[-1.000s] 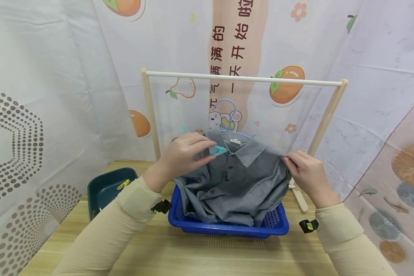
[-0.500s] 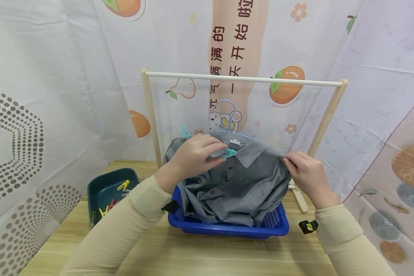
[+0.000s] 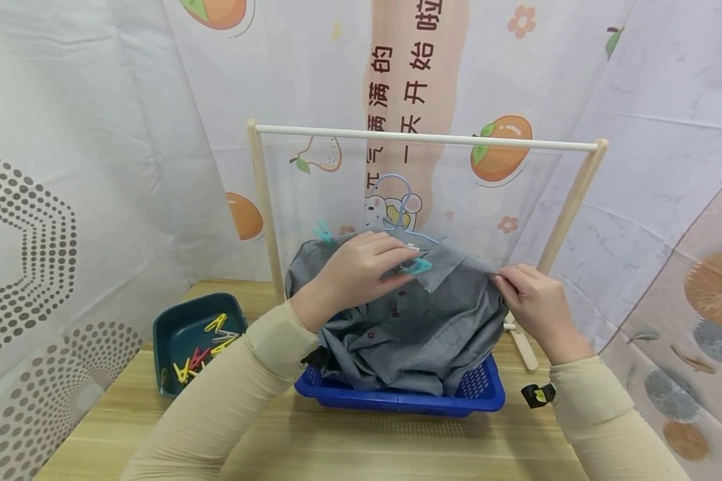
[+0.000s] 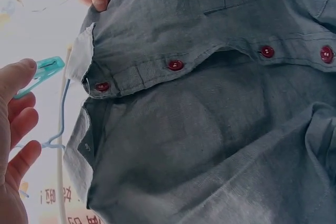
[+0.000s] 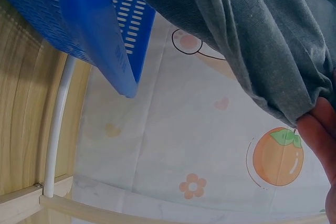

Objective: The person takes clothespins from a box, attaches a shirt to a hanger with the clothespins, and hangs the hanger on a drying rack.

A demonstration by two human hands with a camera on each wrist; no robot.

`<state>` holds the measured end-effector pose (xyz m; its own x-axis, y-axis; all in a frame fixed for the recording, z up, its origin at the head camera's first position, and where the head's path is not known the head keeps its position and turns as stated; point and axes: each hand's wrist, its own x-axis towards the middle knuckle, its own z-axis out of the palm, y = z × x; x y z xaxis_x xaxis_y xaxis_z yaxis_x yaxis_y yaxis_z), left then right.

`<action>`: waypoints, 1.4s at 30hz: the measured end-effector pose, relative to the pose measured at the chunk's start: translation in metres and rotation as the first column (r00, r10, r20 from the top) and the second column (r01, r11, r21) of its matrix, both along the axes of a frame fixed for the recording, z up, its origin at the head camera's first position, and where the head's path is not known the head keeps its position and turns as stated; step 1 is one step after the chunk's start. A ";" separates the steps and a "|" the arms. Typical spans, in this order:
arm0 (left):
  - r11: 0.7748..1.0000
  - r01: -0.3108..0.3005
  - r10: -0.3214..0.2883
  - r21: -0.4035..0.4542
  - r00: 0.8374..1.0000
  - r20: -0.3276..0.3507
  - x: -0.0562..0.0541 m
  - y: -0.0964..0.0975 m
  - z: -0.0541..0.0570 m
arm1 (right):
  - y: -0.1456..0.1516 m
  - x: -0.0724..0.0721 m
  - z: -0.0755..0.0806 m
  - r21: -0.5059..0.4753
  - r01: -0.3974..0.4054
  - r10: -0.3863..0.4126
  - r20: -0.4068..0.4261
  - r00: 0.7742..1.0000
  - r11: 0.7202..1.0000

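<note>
A grey-blue shirt (image 3: 409,334) with dark red buttons is draped on a light blue hanger (image 3: 392,176), its lower part bunched in a blue basket (image 3: 397,399). My left hand (image 3: 361,267) pinches a teal clothespin (image 3: 420,266) in front of the collar; in the left wrist view the clothespin (image 4: 47,72) is apart from the cloth. With my right hand (image 3: 532,297) I grip the shirt's shoulder at the right. A second teal clothespin (image 3: 323,232) is clipped on the opposite shoulder. The hanger's ends are hidden under the fabric.
A wooden rack with a white bar (image 3: 424,136) stands behind the shirt, the hanger's hook below the bar. At the left, a dark green tray (image 3: 174,327) holds several yellow, red and grey clothespins. Printed curtains surround the wooden table (image 3: 313,447).
My left hand has moved right across the shirt's front with the teal clothespin, uncovering the clothespin on the left shoulder and more of the tray. My right hand stays in place.
</note>
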<state>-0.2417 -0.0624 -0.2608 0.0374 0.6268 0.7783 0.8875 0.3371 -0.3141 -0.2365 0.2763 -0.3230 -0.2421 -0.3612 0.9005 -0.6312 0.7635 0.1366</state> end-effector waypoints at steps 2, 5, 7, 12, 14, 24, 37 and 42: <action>1.000 -0.010 0.010 -0.005 1.000 -0.005 -0.001 0.002 0.001 | 0.001 0.000 0.000 0.004 0.006 -0.006 0.002 1.000 1.000; 1.000 -0.020 0.020 -0.006 1.000 -0.016 -0.001 0.005 0.003 | 0.002 -0.001 -0.001 0.000 0.001 -0.001 -0.006 1.000 1.000; 1.000 -0.020 0.020 -0.005 1.000 -0.019 -0.001 0.007 0.005 | 0.002 -0.001 -0.001 0.004 0.008 -0.008 -0.001 1.000 1.000; 1.000 -0.017 0.017 -0.010 1.000 -0.010 0.000 0.014 0.010 | 0.003 -0.001 -0.001 -0.001 0.012 -0.012 0.001 1.000 1.000; 1.000 -0.018 0.018 -0.012 1.000 -0.006 -0.001 0.017 0.012 | 0.004 0.000 -0.001 0.003 0.013 -0.013 -0.001 1.000 1.000; 0.999 -0.042 0.042 -0.033 0.999 -0.016 -0.003 0.027 0.021 | 0.003 0.000 0.001 0.021 0.014 -0.014 0.000 1.000 1.000; 0.993 -0.080 0.076 -0.085 0.996 -0.046 0.000 0.040 0.031 | 0.002 -0.002 0.002 0.013 -0.014 0.014 -0.018 1.000 1.000; 0.991 -0.076 0.072 -0.110 0.997 -0.038 0.001 0.045 0.032 | 0.002 0.000 0.004 0.023 -0.004 0.005 -0.006 1.000 1.000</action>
